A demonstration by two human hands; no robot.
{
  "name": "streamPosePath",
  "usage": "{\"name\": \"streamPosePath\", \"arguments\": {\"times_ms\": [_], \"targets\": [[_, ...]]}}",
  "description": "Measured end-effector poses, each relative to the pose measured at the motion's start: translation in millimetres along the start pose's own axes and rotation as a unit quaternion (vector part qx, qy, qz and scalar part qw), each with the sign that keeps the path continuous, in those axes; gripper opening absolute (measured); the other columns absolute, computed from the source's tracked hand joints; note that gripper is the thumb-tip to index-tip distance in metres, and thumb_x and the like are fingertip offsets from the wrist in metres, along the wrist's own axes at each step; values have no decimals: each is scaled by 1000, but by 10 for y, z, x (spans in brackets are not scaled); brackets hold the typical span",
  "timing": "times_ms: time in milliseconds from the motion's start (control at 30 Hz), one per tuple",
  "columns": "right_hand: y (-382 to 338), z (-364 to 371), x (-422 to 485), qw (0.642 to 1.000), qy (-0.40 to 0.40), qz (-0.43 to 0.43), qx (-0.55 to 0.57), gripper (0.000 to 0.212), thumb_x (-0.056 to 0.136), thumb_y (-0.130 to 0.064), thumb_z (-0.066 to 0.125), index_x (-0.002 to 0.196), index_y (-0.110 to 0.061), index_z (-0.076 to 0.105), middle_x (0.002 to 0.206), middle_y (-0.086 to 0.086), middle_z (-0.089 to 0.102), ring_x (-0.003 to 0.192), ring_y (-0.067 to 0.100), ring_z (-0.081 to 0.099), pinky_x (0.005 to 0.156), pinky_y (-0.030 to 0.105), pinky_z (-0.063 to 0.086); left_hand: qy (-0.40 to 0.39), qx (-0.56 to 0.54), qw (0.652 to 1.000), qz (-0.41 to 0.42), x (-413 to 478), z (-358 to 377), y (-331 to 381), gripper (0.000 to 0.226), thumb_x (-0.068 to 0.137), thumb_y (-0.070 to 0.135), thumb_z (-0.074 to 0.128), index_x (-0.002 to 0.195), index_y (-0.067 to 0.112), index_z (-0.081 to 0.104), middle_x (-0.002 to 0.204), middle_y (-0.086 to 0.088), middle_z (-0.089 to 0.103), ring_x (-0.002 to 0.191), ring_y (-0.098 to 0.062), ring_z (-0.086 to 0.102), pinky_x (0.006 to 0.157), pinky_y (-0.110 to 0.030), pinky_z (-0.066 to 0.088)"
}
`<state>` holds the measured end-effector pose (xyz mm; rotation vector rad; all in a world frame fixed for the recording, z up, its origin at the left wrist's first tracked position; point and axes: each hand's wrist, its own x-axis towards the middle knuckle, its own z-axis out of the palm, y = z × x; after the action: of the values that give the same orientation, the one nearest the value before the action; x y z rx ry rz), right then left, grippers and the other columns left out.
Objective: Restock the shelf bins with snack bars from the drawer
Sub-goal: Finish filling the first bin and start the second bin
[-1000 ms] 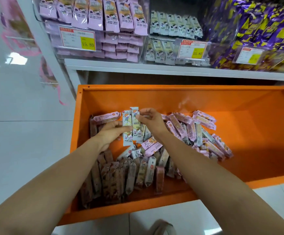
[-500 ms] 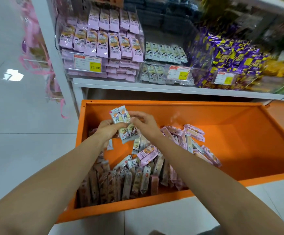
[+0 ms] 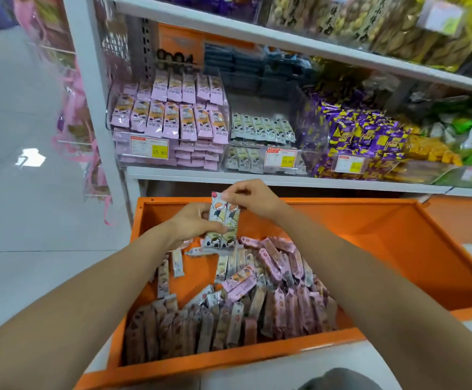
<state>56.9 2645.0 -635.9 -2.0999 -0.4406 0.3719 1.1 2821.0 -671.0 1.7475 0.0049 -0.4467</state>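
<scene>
Nearest me, along the front wall of the orange drawer (image 3: 383, 220), brown-wrapped bars (image 3: 172, 333) stand packed on end, with pink ones (image 3: 285, 294) heaped just behind them toward the drawer's middle. Over the drawer's back half the person holds a small stack of pale cartoon-printed bars (image 3: 223, 225) upright. The left hand (image 3: 189, 225) wraps the lower half, thumb across the front, while the right hand (image 3: 253, 198) has its fingers (image 3: 230, 196) pinching the top edge. Beyond the drawer's back wall runs the white shelf (image 3: 257, 180). On it a clear bin of pink bars (image 3: 170, 119) sits beside a clear bin of pale bars (image 3: 263, 129), which looks like the match for what's in hand. My worry is the lift: slick wrappers squeezed only at their ends could fan apart, and one might drop back into the drawer or onto the floor. With the two bins touching, a hurried drop could also land in the pink one or knock the price tag (image 3: 281, 159). In front of the drawer a grey shape (image 3: 338, 380) is cut off by the frame. I can't tell how many bars are in the stack, since only two faces show and the left hand's other fingers are hidden behind it. The goods on the shelf high above the drawer are too blurred to name.
</scene>
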Motion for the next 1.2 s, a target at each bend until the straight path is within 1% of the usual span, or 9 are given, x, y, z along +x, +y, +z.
{"name": "streamPosePath", "arguments": {"times_ms": [167, 267, 333, 433, 533, 667, 767, 933, 1200], "targets": [[-227, -318, 98, 999, 18, -20, -26, 15, 92, -18, 67, 98, -5, 73, 76, -14, 64, 62, -13, 58, 63, 8, 44, 28, 19, 998, 51, 84, -15, 303, 29, 79, 7, 78, 107, 6, 67, 98, -9, 74, 90, -23, 70, 84, -38, 56], [-367, -614, 211, 998, 53, -30, 4, 13, 90, -17, 68, 95, -6, 74, 78, -11, 69, 69, -6, 62, 67, 14, 49, 89, 109, 982, 128, 141, -59, 553, 37, 85, 32, 74, 115, 14, 61, 102, 3, 71, 92, -14, 68, 84, -35, 56], [-446, -845, 293, 995, 85, -37, 22, 9, 90, -17, 68, 92, -9, 73, 87, -9, 71, 80, 1, 65, 73, 18, 52, 199, 205, 932, 222, 161, -108, 723, 38, 91, 37, 64, 123, 17, 56, 109, 7, 64, 95, -9, 62, 83, -29, 52], [-520, -1206, 447, 986, 149, -63, 32, 7, 90, -14, 69, 92, -9, 74, 92, -2, 71, 83, 2, 64, 79, 16, 52, 306, 340, 820, 343, 282, -237, 892, 37, 96, 26, 53, 131, 12, 53, 128, -5, 57, 115, -20, 53, 97, -42, 46], [-538, -1519, 653, 973, 210, -77, 47, 13, 90, -11, 68, 95, -1, 73, 91, 0, 71, 77, -1, 63, 78, 20, 50, 279, 458, 773, 339, 516, -366, 949, 51, 97, 22, 49, 146, 12, 39, 156, -7, 33, 145, -25, 26, 119, -45, 19], [-486, -1790, 934, 959, 265, -75, 73, 10, 91, -12, 68, 90, -3, 73, 86, 0, 71, 75, 6, 63, 71, 24, 53, 235, 556, 740, 298, 813, -403, 872, 62, 103, 29, 35, 157, 13, 8, 164, -3, 2, 152, -19, 0, 123, -37, -2], [-366, -1807, 1167, 959, 267, -56, 70, 9, 91, -13, 68, 88, -6, 73, 90, 4, 71, 77, 11, 63, 73, 28, 53, 241, 583, 717, 296, 952, -417, 740, 62, 101, 32, 24, 156, 10, 8, 164, -7, 5, 151, -20, 9, 123, -41, 7], [-129, -1596, 1535, 977, 209, -20, 27, 16, 90, -16, 69, 99, -4, 74, 86, 1, 68, 72, 7, 57, 63, 21, 50, 285, 592, 686, 313, 1044, -366, 676, 62, 96, 25, 32, 154, 5, 23, 162, -10, 18, 148, -22, 24, 119, -44, 20], [-84, -1127, 1822, 992, 110, 1, -60, 8, 87, -13, 73, 91, -7, 76, 69, -11, 63, 56, -8, 53, 61, 11, 43, 308, 579, 687, 315, 1073, -328, 675, 65, 90, 22, 35, 152, 5, 28, 160, -11, 25, 144, -24, 32, 117, -46, 26]]}}
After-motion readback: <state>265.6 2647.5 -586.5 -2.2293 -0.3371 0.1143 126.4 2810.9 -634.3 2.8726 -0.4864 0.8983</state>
